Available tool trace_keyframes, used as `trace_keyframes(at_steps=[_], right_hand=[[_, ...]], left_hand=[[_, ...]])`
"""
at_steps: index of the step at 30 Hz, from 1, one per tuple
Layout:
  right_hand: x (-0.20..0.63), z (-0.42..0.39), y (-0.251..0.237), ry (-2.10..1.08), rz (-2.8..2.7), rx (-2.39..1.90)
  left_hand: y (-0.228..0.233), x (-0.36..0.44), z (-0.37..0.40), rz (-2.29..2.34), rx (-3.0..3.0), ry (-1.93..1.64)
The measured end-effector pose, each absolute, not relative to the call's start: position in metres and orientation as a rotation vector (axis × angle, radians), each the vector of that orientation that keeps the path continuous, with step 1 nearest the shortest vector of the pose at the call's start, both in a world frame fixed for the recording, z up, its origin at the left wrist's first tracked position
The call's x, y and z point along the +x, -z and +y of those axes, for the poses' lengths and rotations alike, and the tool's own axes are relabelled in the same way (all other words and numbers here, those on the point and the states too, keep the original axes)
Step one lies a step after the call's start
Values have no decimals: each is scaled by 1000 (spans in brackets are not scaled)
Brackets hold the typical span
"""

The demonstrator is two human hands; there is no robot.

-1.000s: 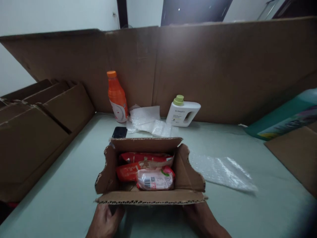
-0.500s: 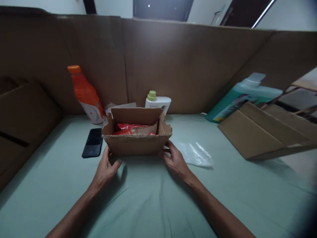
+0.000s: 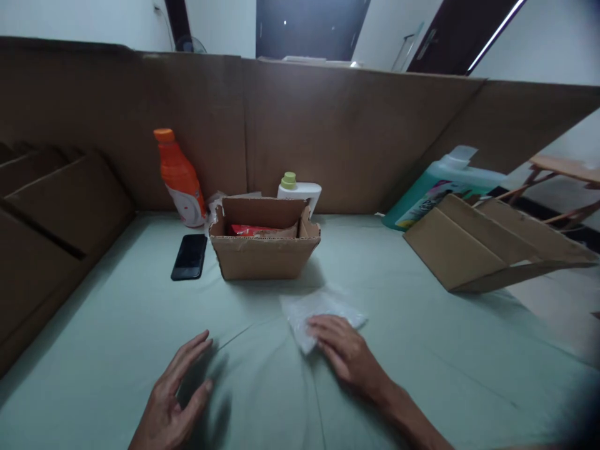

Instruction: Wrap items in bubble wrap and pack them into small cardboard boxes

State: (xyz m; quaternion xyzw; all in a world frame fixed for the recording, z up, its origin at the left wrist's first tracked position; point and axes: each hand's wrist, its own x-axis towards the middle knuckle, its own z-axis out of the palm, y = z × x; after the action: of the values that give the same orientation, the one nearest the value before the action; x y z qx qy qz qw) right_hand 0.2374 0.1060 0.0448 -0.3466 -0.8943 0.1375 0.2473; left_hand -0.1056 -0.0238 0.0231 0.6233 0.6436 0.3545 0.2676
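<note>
**Hands off the box, right hand down on the wrap**

Both hands have let go of the cardboard box (image 3: 265, 247) they flanked half a second ago and pulled back toward the near edge. That box now stands alone mid-bench, flaps up, red packets (image 3: 253, 230) showing inside. The right hand (image 3: 344, 351) lies flat with its fingers spread on a sheet of bubble wrap (image 3: 319, 310), which sits in front of the box, nearer than it lay before; the fingers press on it rather than close around it. The left hand (image 3: 175, 394) hovers open above the pale green bench (image 3: 117, 325), fingers loosely apart, holding nothing. Left of the box lies a black phone (image 3: 190, 257), and behind that an orange bottle (image 3: 180, 178) leans against the cardboard wall (image 3: 328, 125). A white bottle with a green cap (image 3: 299, 189) peeks over the box's back flap. Off to the right, a teal jug (image 3: 440, 187) rests behind flattened cartons (image 3: 487, 250).
</note>
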Motion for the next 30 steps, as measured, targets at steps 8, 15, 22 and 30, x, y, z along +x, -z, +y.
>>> trace_keyframes(at_steps=[8, 15, 22, 30], right_hand=[[185, 31, -58, -943, -2570, -662], [169, 69, -57, -815, -2536, -821], [127, 113, -40, -789, -2422, -976], [180, 25, -54, -806, -2751, -680]], left_hand=[[-32, -87, -65, 1426, 2148, -750], [-20, -81, -71, 1438, 2276, -682], [-26, -80, -67, 1394, 2254, -508], [-17, -79, -59, 1424, 2238, -750]])
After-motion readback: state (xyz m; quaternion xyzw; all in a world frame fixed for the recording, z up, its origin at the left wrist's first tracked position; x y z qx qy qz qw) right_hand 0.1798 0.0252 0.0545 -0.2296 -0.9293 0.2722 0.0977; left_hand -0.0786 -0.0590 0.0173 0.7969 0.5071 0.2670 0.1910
